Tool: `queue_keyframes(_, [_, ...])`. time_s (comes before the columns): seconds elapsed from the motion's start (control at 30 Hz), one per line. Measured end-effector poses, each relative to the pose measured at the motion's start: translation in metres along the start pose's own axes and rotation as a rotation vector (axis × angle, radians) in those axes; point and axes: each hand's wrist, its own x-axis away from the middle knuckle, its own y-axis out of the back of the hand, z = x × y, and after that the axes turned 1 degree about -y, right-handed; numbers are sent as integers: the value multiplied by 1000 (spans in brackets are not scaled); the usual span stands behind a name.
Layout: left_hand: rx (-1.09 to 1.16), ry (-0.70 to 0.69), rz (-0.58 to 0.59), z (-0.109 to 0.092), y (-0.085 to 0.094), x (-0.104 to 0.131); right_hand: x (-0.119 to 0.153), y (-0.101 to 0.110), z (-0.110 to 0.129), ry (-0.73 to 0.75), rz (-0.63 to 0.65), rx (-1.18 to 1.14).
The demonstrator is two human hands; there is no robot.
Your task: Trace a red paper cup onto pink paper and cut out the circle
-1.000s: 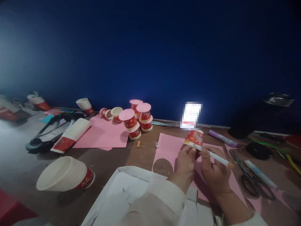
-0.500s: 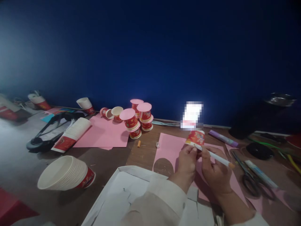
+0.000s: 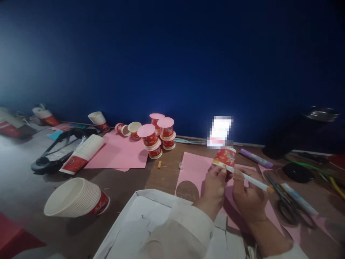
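My left hand is closed on a small red printed paper cup, tilted over a pink sheet with a round hole cut in it. My right hand pinches a white pen-like stick with an orange end. The stick's other end meets the cup's lower rim near my left fingertips; its tip cannot be made out. Left of my hands stand several red paper cups stacked in pairs, topped with pink paper discs.
Nested cups lie at the left, near another cup stack and a black strap-like object. Scissors, a purple tube and a black round object lie right. A white box lid is in front.
My right hand and the stick have shifted slightly right. The cup in my left hand has turned a little, showing more of its printed side.
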Motion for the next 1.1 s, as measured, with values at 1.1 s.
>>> queue_keyframes(1.1, [114, 32, 24, 4, 5, -3, -3, 1, 2, 103, -3, -33])
